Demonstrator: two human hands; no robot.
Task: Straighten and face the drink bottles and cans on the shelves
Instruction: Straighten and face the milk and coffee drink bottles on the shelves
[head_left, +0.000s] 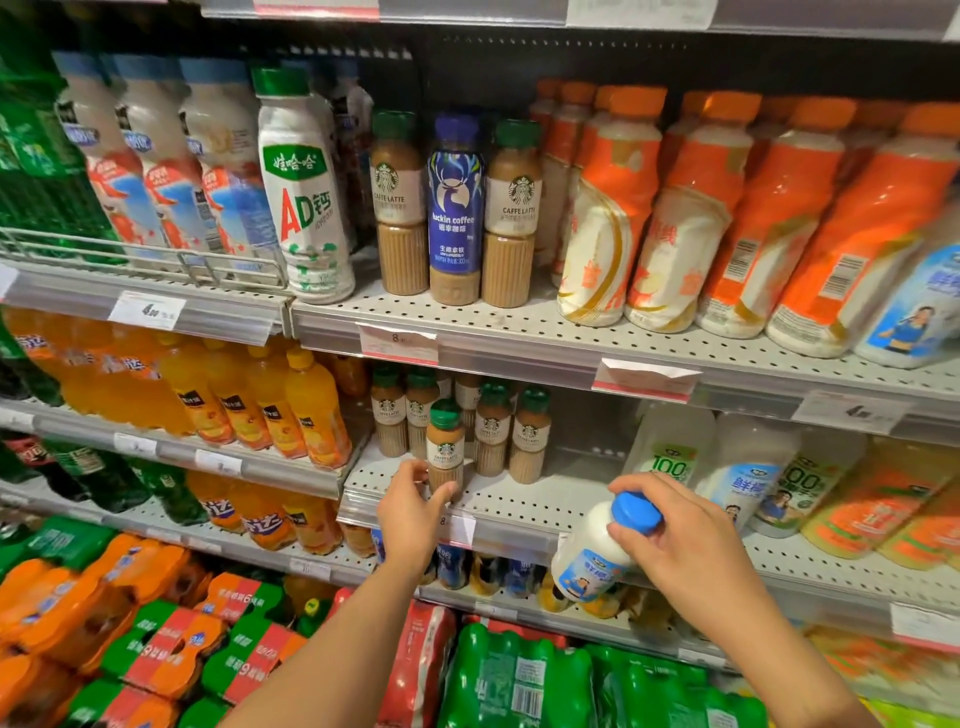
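On the middle shelf (519, 506) of a shop drinks bay, two bare hands work at once. The left hand (413, 512) wraps its fingers and thumb round the lower part of a green-capped latte bottle (445, 449), which stands upright at the shelf's front edge, ahead of a loose cluster of matching bottles (457, 426) set further back and uneven. The right hand (680, 543) grips the neck of a blue-capped milk bottle (602, 558), held tilted in the air in front of the shelf edge, label toward the camera. Behind it lies a bare stretch of shelf, with white milk bottles (748, 467) just to the right.

Facing looks only partly done. The orange-capped bottles (727, 218) on the shelf above seem to lean and show barcodes rather than fronts, though lens distortion may add to that. The coffee trio (454, 208) and the tall white bottle (301, 192) beside them already face forward.
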